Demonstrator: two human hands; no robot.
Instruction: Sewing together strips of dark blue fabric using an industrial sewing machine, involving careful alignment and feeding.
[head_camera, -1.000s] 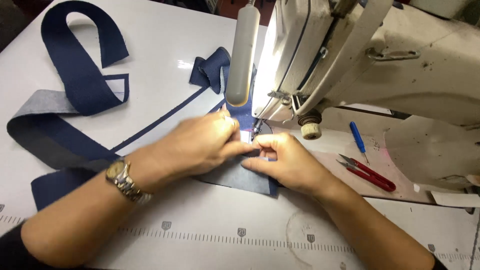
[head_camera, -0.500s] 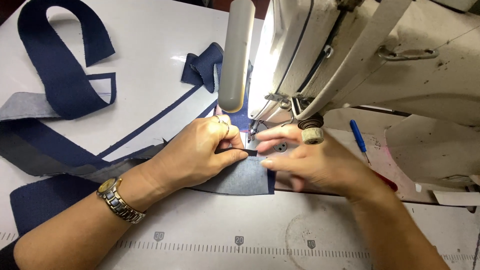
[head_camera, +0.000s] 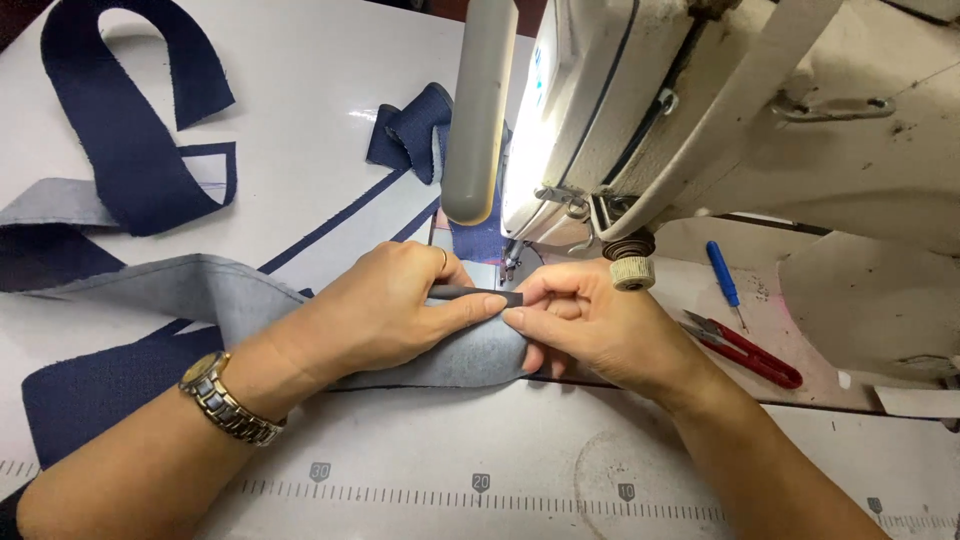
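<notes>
1. White sewing table (head_camera: 300, 90), cream sewing machine (head_camera: 720, 110) overhead.
2. Left hand (head_camera: 385, 315) and right hand (head_camera: 590, 325) pinched the grey fabric strip (head_camera: 200, 290), fingertips touching.
3. Just beyond the pinch: the needle; red snips (head_camera: 750, 352) right of it.

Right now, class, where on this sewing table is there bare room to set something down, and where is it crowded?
Bare white table lies between the dark blue strips and the folded scrap, and along the printed ruler. It is crowded where the left hand and right hand pinch grey cloth under the sewing machine, and by the red snips.
</notes>
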